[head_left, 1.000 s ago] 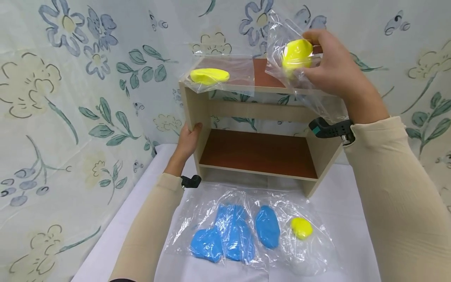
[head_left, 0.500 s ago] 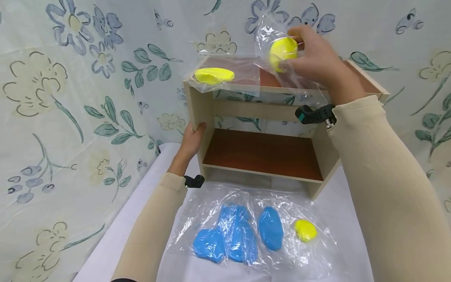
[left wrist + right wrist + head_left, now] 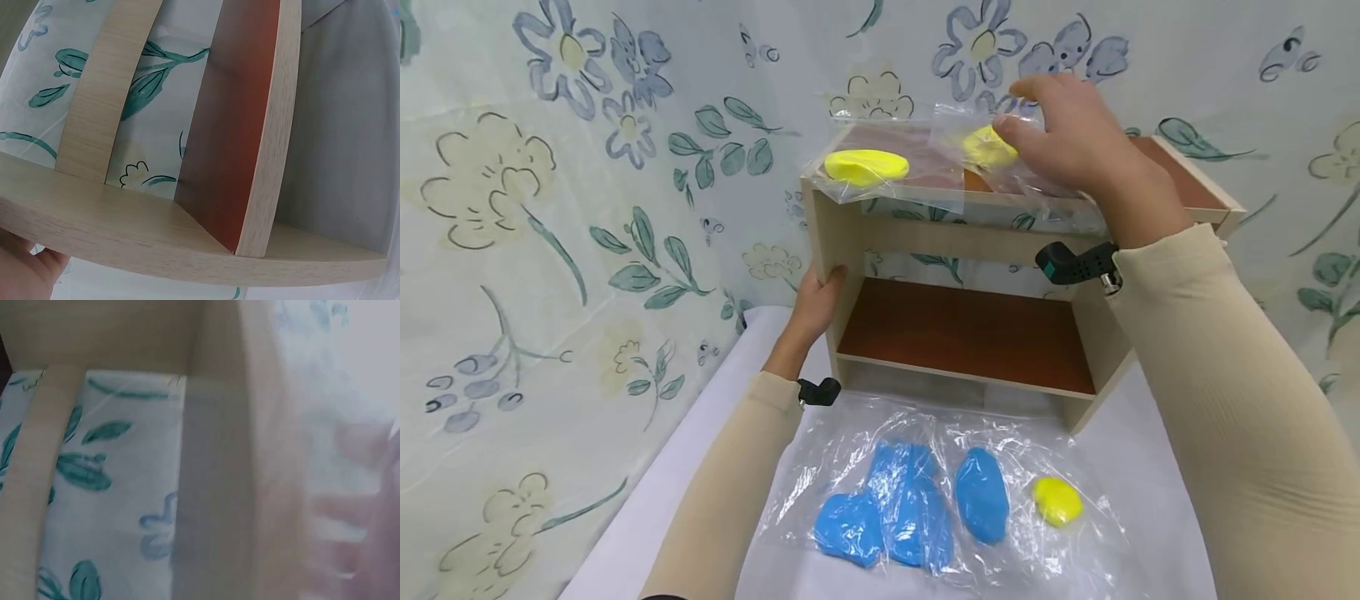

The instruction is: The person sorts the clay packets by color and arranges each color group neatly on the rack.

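Left hand point(image 3: 820, 304) gripped the pale wooden shelf unit point(image 3: 833, 242) by its left edge, probably to stop wobble, right hand point(image 3: 1067, 133) loosely spread beside a plastic-bagged, rounded yellow lump point(image 3: 983, 150) near the top front edge.

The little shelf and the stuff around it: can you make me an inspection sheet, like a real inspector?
Surface: white tabletop, with the shelf unit standing on it.
Job's things: left yellow lump and right yellow lump, both in clear plastic on top of the shelf unit.
Clutter: blue lumps and a small yellow lump, under or in clear plastic, in front.
Grippers: left hand holds the shelf's side; right hand is open by the right yellow lump; can't tell if it touches.
Cables: nothing seen.
Surroundings: floral backdrop behind and at the left.
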A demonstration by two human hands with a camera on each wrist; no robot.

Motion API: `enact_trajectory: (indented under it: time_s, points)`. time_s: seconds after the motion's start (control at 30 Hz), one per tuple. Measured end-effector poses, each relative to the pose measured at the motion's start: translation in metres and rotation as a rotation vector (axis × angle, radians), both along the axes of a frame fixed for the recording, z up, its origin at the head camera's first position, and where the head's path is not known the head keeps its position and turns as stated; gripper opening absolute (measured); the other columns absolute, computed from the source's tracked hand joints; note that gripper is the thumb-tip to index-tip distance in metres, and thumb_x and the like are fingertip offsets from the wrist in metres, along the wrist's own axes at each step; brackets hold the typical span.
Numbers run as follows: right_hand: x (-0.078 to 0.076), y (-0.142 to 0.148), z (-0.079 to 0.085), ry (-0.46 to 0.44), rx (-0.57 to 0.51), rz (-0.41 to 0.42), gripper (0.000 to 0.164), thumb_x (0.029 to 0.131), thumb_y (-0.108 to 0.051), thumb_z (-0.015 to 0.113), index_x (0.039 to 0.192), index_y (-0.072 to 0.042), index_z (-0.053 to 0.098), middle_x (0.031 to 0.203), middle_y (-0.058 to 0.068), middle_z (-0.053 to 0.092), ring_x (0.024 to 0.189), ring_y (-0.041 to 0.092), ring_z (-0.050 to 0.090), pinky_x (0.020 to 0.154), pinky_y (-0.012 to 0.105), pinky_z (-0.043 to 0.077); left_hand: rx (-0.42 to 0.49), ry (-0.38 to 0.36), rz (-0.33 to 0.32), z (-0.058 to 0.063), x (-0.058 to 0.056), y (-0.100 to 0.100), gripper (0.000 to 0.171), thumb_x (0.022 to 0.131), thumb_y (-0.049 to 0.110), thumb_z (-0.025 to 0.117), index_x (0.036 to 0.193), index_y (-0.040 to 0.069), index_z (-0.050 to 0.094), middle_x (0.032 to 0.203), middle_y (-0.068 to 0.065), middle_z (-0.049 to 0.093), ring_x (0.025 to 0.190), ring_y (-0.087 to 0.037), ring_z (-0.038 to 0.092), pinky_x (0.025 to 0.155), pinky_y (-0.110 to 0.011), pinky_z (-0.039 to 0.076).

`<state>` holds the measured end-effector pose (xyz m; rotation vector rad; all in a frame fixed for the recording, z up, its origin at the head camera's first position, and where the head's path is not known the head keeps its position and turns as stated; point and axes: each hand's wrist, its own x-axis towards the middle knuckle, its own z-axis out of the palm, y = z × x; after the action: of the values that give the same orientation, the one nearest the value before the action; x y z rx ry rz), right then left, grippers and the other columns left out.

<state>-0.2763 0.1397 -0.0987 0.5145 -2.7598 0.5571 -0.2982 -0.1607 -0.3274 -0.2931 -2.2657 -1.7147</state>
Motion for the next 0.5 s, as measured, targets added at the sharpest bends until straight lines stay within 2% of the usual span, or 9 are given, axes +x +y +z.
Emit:
enact_trajectory:
  time_s: [0.1,0.2,0.37,0.43,0.5]
  points:
    - [0.018,-0.01,-0.002,0.025,0.008,0.022,0.07,0.104,-0.044,0.033,0.16,-0.008,0.011,0.167,0.016,0.01,0.155,0.038,0.009,0.124,0.06,0.012,0.005,0.025,0.002,0.001,0.003,-0.001,0.054,0.104,0.029,0.041,0.154,0.015,0.03,0.15,-0.017,0.044,0.137,-0.033,0.045,0.114,-0.055,0.036]
    - [0.027,-0.018,-0.008,0.008,0.052,0.054,0.079,0.102,-0.05,0.034,0.16,-0.008,0.001,0.168,0.016,0.007,0.155,0.039,0.012,0.122,0.062,0.016,0.006,0.035,0.006,0.002,0.003,0.0,0.054,0.104,0.029,0.041,0.154,0.014,0.031,0.151,-0.017,0.044,0.138,-0.033,0.044,0.115,-0.054,0.036]
    - [0.025,-0.023,-0.024,0.004,0.288,0.073,0.091,0.097,-0.061,0.038,0.159,-0.005,0.001,0.166,0.022,0.01,0.151,0.045,0.017,0.121,0.061,0.018,0.006,0.013,-0.002,0.001,0.003,0.003,0.054,0.104,0.027,0.041,0.154,0.013,0.03,0.151,-0.017,0.043,0.139,-0.032,0.043,0.115,-0.053,0.036]
    - [0.024,-0.023,-0.027,0.005,0.304,0.073,0.092,0.096,-0.063,0.037,0.16,-0.006,0.002,0.166,0.021,0.011,0.151,0.044,0.017,0.122,0.06,0.017,0.008,0.012,0.002,0.0,0.004,0.003,0.053,0.104,0.027,0.041,0.154,0.012,0.031,0.15,-0.018,0.044,0.138,-0.033,0.044,0.114,-0.053,0.037]
    - [0.025,-0.023,-0.031,0.04,0.257,0.079,0.088,0.098,-0.062,0.036,0.16,-0.009,0.002,0.167,0.018,0.011,0.152,0.042,0.015,0.123,0.059,0.015,0.014,0.01,0.007,0.0,0.004,0.003,0.052,0.104,0.027,0.041,0.152,0.009,0.032,0.148,-0.019,0.045,0.137,-0.034,0.045,0.114,-0.053,0.037]
